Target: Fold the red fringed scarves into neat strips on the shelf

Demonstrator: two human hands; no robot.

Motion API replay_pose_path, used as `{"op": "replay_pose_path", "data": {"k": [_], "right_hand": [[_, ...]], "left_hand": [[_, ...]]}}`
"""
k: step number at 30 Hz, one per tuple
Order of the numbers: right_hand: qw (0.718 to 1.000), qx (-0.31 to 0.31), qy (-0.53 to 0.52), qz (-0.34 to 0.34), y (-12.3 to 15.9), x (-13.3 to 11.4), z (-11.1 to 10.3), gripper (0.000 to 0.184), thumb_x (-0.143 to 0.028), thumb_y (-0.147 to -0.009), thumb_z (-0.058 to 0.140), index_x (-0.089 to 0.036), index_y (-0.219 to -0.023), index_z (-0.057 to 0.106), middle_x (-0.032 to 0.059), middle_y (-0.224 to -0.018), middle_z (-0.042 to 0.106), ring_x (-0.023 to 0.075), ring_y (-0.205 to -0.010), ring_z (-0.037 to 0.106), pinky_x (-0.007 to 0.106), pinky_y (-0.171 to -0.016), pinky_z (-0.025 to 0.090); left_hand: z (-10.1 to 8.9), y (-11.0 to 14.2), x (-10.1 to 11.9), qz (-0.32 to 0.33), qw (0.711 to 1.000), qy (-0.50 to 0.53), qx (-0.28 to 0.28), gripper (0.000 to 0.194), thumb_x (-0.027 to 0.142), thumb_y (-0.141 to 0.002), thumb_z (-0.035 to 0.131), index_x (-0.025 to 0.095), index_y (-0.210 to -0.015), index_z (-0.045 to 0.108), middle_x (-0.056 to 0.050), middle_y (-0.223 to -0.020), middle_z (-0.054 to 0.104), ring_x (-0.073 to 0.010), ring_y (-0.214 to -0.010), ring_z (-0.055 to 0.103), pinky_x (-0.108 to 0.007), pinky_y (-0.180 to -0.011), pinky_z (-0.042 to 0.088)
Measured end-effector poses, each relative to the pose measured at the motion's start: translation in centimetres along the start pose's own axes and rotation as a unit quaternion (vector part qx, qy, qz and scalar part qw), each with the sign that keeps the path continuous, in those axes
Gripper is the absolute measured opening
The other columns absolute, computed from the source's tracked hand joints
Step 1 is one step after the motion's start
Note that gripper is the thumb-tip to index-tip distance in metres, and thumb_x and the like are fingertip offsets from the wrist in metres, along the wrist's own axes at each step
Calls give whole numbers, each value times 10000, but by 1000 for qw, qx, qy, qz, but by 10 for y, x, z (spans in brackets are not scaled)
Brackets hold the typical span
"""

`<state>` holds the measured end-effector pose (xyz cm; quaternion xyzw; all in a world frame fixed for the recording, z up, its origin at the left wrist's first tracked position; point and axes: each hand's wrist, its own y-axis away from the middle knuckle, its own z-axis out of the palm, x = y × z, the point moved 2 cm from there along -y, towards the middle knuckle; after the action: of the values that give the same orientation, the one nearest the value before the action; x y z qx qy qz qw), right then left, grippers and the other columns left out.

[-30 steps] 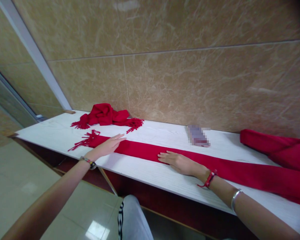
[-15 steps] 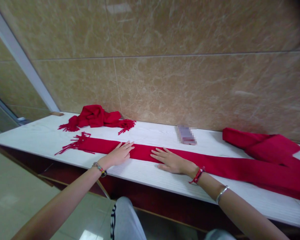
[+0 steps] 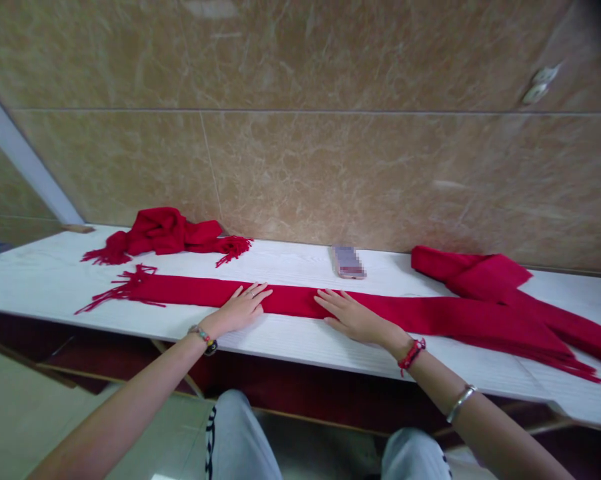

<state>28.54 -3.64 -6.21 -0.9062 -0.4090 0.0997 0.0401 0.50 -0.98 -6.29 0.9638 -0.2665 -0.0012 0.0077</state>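
A long red scarf (image 3: 290,301) lies stretched lengthwise across the white tabletop, narrow and flat, with its fringe spread at the left end. My left hand (image 3: 240,308) rests on it left of the middle, fingers extended and palm down. Farther right, my right hand (image 3: 354,316) also lies flat on the cloth with its fingers spread. Neither hand grips anything; a stretch of red fabric shows between them. Toward the right the scarf widens, and loose fringe shows near the front edge.
Behind on the left sits a bunched red scarf (image 3: 165,233) with fringed ends. A phone (image 3: 349,262) lies near the tiled wall (image 3: 300,167). More red cloth (image 3: 473,273) is heaped at the back right. Open shelves (image 3: 300,393) run beneath the white tabletop (image 3: 290,333).
The view has shifted to the right, bringing the scarf's right end and a wall socket into sight. My right hand sits slightly farther right; both hands stay flat on the scarf.
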Motion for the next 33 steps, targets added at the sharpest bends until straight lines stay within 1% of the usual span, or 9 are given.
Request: {"op": "replay_pose_path", "data": {"k": [3,6,9,15,18,21,27,30,33], "right_hand": [[1000,-22,7,6,10,5,4,472,-380,-925,257,-253,-1378,226,78,-1435,237,232,-1319,157,502,-1044,183],[999,-37,17,8,11,3,5,443,-375,-928,241,-296,-1364,255,60,-1449,200,242,-1324,124,516,-1040,167],[999,-47,13,12,9,0,3,418,-361,-927,253,-340,-1343,290,35,-1455,186,254,-1327,102,527,-1036,157],[998,-44,-39,5,14,7,-3,412,-390,-922,265,-334,-1324,337,25,-1444,229,237,-1327,126,505,-1049,136],[996,-9,-55,63,16,17,-4,466,-427,-918,241,-276,-1356,289,65,-1439,237,227,-1326,133,476,-1053,155],[991,22,-21,134,17,22,1,506,-444,-914,225,-233,-1372,261,98,-1440,223,259,-1325,123,506,-1037,173],[990,-2,64,125,29,24,7,528,-441,-911,230,-190,-1375,250,122,-1421,257,277,-1309,189,536,-1006,226],[985,-12,88,150,34,27,1,495,-360,-916,264,-135,-1356,291,156,-1407,277,276,-1302,213,514,-992,270],[979,19,100,177,26,25,-3,478,-284,-907,288,-102,-1349,292,178,-1404,273,284,-1306,193,513,-989,275]], "left_hand": [[-7,-14,26,-13,1000,-2,26,426,245,-871,322,142,-1278,399,-145,-1407,279,-268,-1302,218,-485,-1020,188],[-5,-31,53,53,996,23,69,438,345,-901,293,187,-1304,363,-108,-1424,254,-239,-1311,203,-425,-1028,203],[6,-40,64,100,993,30,53,467,404,-903,290,259,-1347,286,-56,-1433,244,-219,-1315,194,-420,-1040,168],[10,-35,63,101,993,33,44,449,343,-910,282,266,-1353,283,-39,-1424,268,-202,-1311,206,-425,-1044,150],[2,-34,66,98,992,32,71,421,303,-918,262,278,-1334,321,-22,-1422,278,-182,-1309,210,-392,-1046,160],[-2,-36,70,119,988,23,97,420,310,-913,294,296,-1332,318,-4,-1442,226,-184,-1323,161,-379,-1054,138],[9,-45,67,156,987,-6,40,442,313,-919,276,310,-1360,245,3,-1431,254,-181,-1314,193,-396,-1051,131],[11,-46,64,159,986,-10,44,441,293,-915,281,308,-1355,263,4,-1428,261,-180,-1309,208,-399,-1051,138],[11,-46,63,160,985,-12,62,450,262,-907,283,319,-1352,267,7,-1430,255,-184,-1309,207,-417,-1052,133]]}}
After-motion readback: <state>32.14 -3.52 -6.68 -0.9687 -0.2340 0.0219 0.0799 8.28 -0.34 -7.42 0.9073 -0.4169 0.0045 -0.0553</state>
